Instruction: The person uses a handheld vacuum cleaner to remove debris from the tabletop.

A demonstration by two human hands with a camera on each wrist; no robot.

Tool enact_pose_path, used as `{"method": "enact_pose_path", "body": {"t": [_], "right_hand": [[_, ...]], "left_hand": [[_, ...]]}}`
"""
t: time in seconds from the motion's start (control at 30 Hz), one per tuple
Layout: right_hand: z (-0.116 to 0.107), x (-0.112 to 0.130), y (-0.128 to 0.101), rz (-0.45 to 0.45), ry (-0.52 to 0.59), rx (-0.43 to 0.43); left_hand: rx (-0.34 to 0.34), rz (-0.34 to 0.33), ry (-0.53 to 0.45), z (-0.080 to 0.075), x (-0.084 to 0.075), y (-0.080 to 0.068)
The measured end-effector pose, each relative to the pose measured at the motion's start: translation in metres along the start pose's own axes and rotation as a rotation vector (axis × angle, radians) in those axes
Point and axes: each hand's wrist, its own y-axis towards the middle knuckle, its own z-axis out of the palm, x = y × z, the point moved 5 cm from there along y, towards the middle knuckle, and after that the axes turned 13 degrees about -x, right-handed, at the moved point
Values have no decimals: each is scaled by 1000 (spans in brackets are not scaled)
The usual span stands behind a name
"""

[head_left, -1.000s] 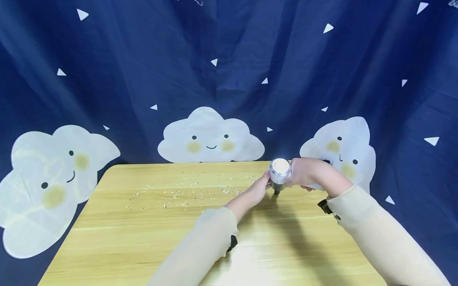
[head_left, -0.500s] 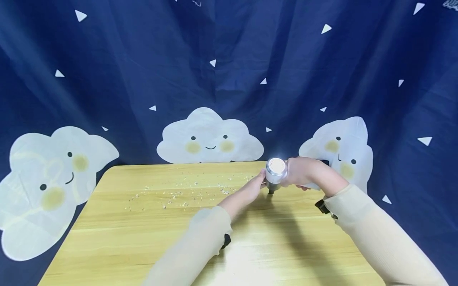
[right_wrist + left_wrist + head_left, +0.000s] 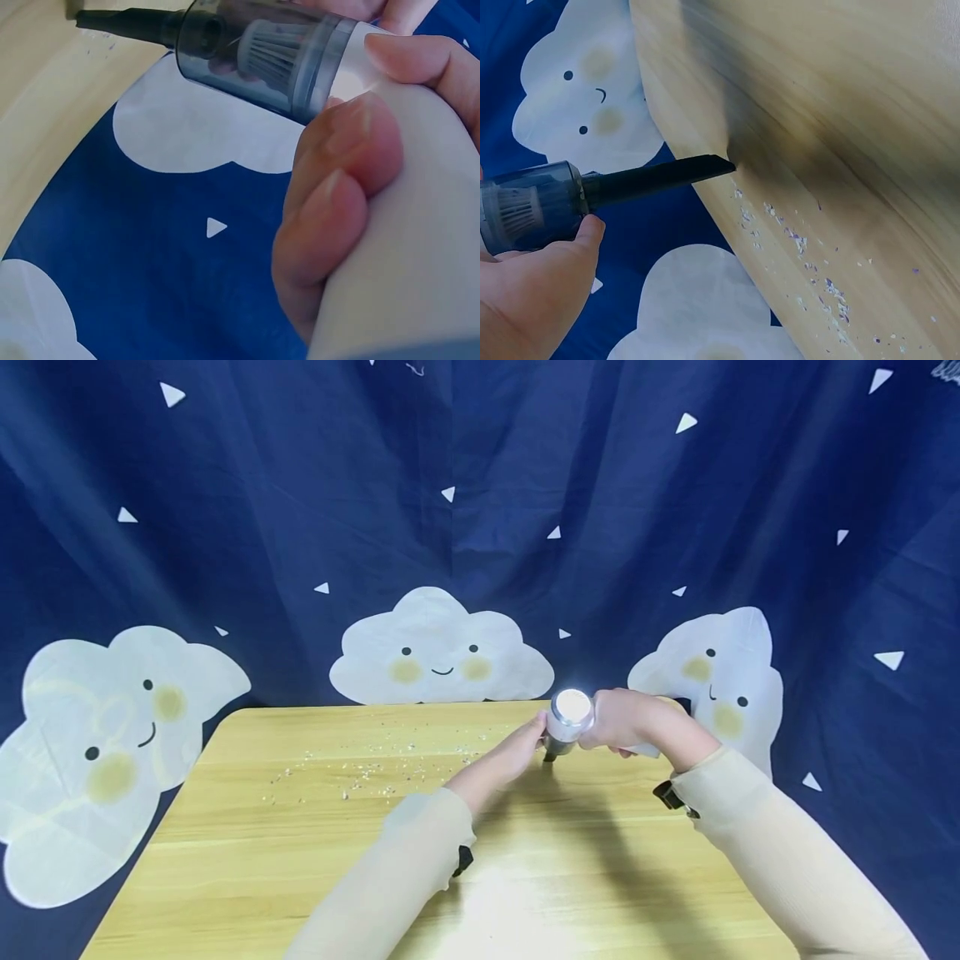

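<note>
Dark blue cloth backdrop [image 3: 300,485] printed with white clouds, hung behind a pale wooden table [image 3: 300,877]. Near the far edge, a small handheld vacuum [image 3: 567,720] gripped at its white body by the right hand [image 3: 626,720], fingers wrapped round it. Left hand [image 3: 517,758] cupped against the smoky dust chamber, thumb pressed to its side. Black nozzle [image 3: 660,177] angled down from the grip, tip at the wood. Scattered crumbs [image 3: 360,768] spread well to the left of the grip.

Likely trouble: tip riding above the wood and missing crumbs, or pushing them over the far edge, which lies close beyond the nozzle.

Left wrist view alone shows nozzle tip beside purple-flecked bits [image 3: 802,244]; right wrist view alone shows the pleated filter [image 3: 274,52] inside the chamber; head view alone shows the whole crumb field.
</note>
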Motion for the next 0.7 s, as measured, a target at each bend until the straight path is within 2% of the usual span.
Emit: {"method": "enact_pose_path", "body": {"t": [0.17, 0.53, 0.7], "right_hand": [[2, 0, 3, -2, 22, -8], [2, -2, 9, -21, 42, -30], [3, -4, 11, -22, 45, -32]], "left_hand": [[-31, -14, 38, -5, -3, -2], [-45, -28, 21, -8, -1, 2], [-63, -45, 44, -10, -1, 3]]}}
